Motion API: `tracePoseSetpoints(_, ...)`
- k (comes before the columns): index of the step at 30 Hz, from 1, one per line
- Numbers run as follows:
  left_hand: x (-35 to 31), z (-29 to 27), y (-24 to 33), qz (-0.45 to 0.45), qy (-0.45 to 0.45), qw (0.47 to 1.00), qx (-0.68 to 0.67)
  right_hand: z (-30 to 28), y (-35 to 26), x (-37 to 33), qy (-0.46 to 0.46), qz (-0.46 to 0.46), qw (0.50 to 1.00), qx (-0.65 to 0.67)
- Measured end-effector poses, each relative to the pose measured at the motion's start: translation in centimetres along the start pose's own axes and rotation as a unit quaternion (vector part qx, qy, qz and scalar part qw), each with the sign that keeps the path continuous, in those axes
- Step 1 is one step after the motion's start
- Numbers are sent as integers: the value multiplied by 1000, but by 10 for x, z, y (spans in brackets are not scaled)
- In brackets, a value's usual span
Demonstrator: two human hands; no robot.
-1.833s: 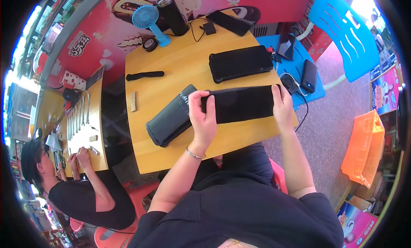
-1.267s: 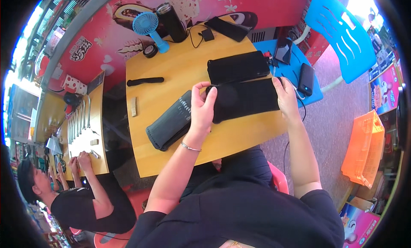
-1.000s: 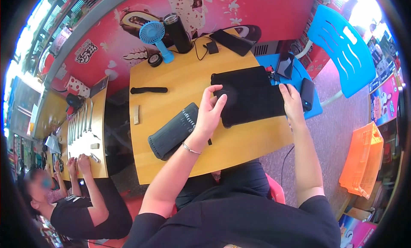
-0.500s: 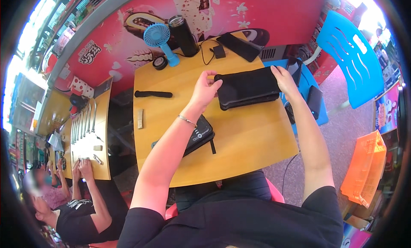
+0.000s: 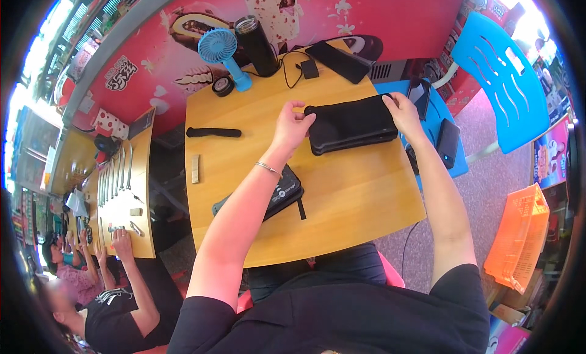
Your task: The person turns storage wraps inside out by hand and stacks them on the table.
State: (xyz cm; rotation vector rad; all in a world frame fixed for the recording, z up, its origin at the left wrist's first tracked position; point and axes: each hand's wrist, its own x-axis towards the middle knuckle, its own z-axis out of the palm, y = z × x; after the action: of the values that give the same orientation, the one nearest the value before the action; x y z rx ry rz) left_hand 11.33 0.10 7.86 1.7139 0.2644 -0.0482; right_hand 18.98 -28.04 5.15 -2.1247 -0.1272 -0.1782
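The left hand (image 5: 292, 127) pinches the far-left corner of two black pouches (image 5: 351, 125), stacked one on the other, between thumb and fingers. The right hand (image 5: 403, 113) grips their far-right corner, thumb on top. The stack is over the right half of the surface (image 5: 348, 201); whether its underside touches the wood, I cannot tell.

This surface is pale wood with a curved near edge, set against a red wall (image 5: 421, 24) printed with ice creams. To the left, a second wooden surface (image 5: 143, 232) bears a row of thin strips (image 5: 116, 177), and people (image 5: 113, 317) sit there. At the right is a speckled floor with an orange crate (image 5: 519, 238).

The left forearm crosses a dark grey pouch (image 5: 285, 192) and hides its middle. Farther left lie a black strap (image 5: 213, 132) and a small tan block (image 5: 195, 169). Along the far edge stand a blue fan (image 5: 218, 47) and a dark bottle (image 5: 256, 47), with a black charger (image 5: 309, 69) and its cable to their right. Beyond the right hand, a blue chair (image 5: 522, 103) holds a power bank (image 5: 448, 144) on its seat.
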Motion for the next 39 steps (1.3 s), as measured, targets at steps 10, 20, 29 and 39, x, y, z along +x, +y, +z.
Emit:
tracePoseSetpoints(10, 2, -1, -6, 11, 8, 1000, 10, 3, -4, -4, 9, -17, 999, -35)
tracePoseSetpoints(20, 6, 0, -17, 39, 15, 999, 26, 3, -3, -6, 11, -30, 999, -40)
tracePoseSetpoints(29, 7, 1, -17, 45, 17, 998, 50, 4, -1, -6, 11, -39, 998, -56)
tracePoseSetpoints(39, 7, 1, -20, 58, 19, 996, 69, 3, -9, -12, 27, -37, 991, -128)
